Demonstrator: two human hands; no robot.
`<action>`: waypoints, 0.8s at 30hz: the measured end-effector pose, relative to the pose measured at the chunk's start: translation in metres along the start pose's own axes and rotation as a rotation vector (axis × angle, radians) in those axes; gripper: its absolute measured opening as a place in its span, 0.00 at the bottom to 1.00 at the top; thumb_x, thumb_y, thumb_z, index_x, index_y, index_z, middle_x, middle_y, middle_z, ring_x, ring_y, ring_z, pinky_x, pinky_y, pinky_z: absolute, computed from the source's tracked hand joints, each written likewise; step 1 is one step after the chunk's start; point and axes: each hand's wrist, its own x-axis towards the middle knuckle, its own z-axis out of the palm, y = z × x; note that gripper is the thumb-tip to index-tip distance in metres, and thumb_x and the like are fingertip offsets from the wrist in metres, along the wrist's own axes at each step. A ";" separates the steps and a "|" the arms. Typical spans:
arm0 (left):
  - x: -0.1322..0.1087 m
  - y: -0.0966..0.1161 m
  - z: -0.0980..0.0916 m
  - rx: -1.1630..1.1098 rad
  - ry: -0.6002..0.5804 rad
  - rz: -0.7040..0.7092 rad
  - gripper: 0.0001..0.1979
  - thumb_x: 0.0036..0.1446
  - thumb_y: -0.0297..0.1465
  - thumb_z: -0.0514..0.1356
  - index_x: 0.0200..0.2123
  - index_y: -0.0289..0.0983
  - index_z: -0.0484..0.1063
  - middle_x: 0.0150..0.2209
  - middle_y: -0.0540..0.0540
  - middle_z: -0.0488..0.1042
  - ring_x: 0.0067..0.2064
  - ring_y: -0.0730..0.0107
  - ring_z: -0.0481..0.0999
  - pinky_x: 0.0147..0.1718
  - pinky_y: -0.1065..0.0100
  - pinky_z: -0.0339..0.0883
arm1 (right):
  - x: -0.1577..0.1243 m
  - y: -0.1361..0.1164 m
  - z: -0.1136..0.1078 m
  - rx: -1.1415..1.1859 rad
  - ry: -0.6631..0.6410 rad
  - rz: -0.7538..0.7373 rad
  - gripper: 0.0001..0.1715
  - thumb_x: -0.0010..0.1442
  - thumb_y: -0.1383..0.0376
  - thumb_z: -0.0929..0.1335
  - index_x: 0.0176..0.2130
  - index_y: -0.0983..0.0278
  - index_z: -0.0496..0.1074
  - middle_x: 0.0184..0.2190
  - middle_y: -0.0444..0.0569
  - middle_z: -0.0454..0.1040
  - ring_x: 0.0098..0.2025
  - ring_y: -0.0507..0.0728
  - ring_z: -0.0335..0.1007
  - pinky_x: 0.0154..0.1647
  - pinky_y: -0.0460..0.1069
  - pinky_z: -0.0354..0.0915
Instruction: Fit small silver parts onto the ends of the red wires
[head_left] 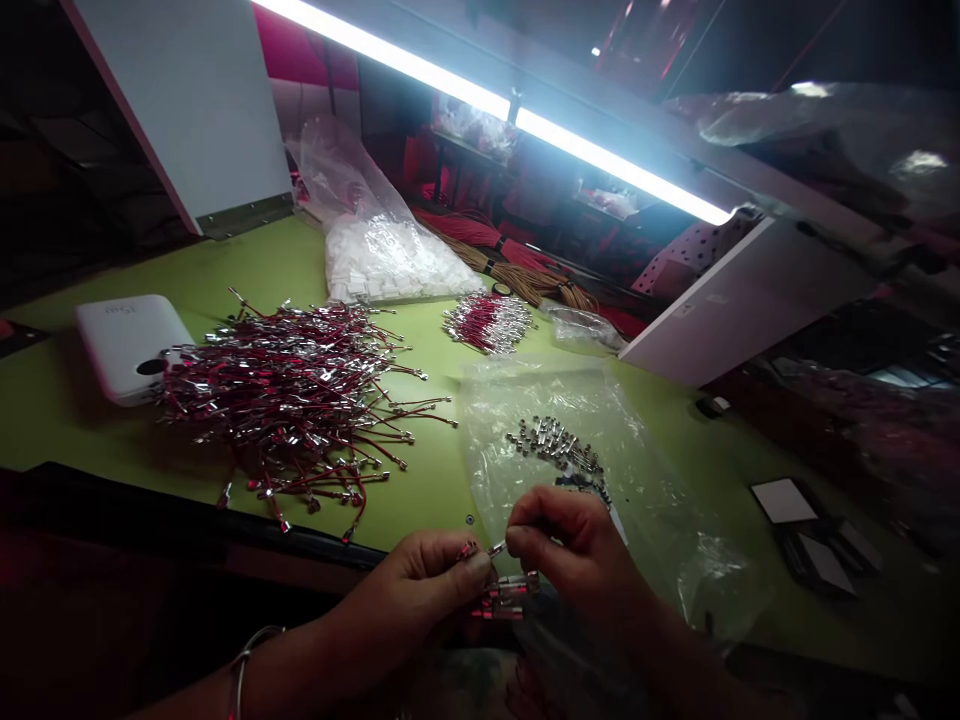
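My left hand point(420, 585) and my right hand point(570, 545) are close together at the near edge of the green table point(112, 270). Both pinch a small metal terminal on a short red wire point(480, 549) between their fingertips. Just below them, several glass tube fuses with red wire point(506, 597) sit partly hidden by my fingers. Beyond my right hand, a clear plastic bag point(517, 420) holds a small heap of glass fuses point(559, 448). A large pile of red wires with crimped terminals point(292, 400) lies to the left.
A smaller bundle of red wires point(487, 322) and a bag of white plastic parts point(382, 255) lie farther back. A white power bank point(127, 345) sits at far left. Coiled brown cable point(510, 270) lies behind, and dark trays with white cards point(814, 535) lie right.
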 end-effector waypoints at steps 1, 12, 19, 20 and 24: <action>0.000 -0.001 0.000 0.036 0.006 0.001 0.22 0.59 0.48 0.62 0.25 0.35 0.68 0.22 0.52 0.67 0.25 0.75 0.61 0.25 0.72 0.52 | -0.002 -0.002 -0.001 -0.084 0.004 -0.049 0.07 0.58 0.67 0.71 0.28 0.64 0.72 0.21 0.40 0.68 0.25 0.49 0.61 0.26 0.44 0.57; -0.001 -0.005 0.001 0.176 0.041 0.011 0.23 0.59 0.49 0.61 0.27 0.35 0.68 0.24 0.53 0.63 0.28 0.74 0.59 0.27 0.72 0.54 | -0.014 0.007 0.011 0.021 -0.018 0.060 0.06 0.57 0.68 0.71 0.28 0.65 0.73 0.22 0.40 0.71 0.25 0.49 0.64 0.26 0.43 0.59; 0.004 0.005 -0.004 0.148 0.185 0.152 0.17 0.58 0.43 0.65 0.27 0.37 0.69 0.23 0.55 0.63 0.26 0.77 0.57 0.24 0.75 0.53 | 0.009 0.030 -0.046 -0.831 0.233 -0.021 0.09 0.67 0.63 0.66 0.41 0.63 0.75 0.35 0.49 0.79 0.36 0.56 0.74 0.37 0.47 0.65; 0.005 0.005 -0.005 0.127 0.164 0.140 0.18 0.58 0.44 0.65 0.27 0.37 0.69 0.23 0.55 0.63 0.25 0.78 0.57 0.23 0.76 0.52 | 0.014 0.034 -0.054 -0.934 0.249 -0.007 0.08 0.65 0.66 0.66 0.40 0.64 0.76 0.35 0.50 0.79 0.36 0.58 0.74 0.37 0.48 0.63; 0.002 0.009 -0.002 -0.040 0.126 0.024 0.18 0.54 0.45 0.68 0.29 0.37 0.71 0.24 0.55 0.65 0.24 0.80 0.57 0.21 0.77 0.49 | 0.032 0.044 -0.061 -1.082 0.194 0.031 0.10 0.59 0.77 0.66 0.31 0.65 0.74 0.29 0.52 0.78 0.31 0.57 0.72 0.31 0.48 0.56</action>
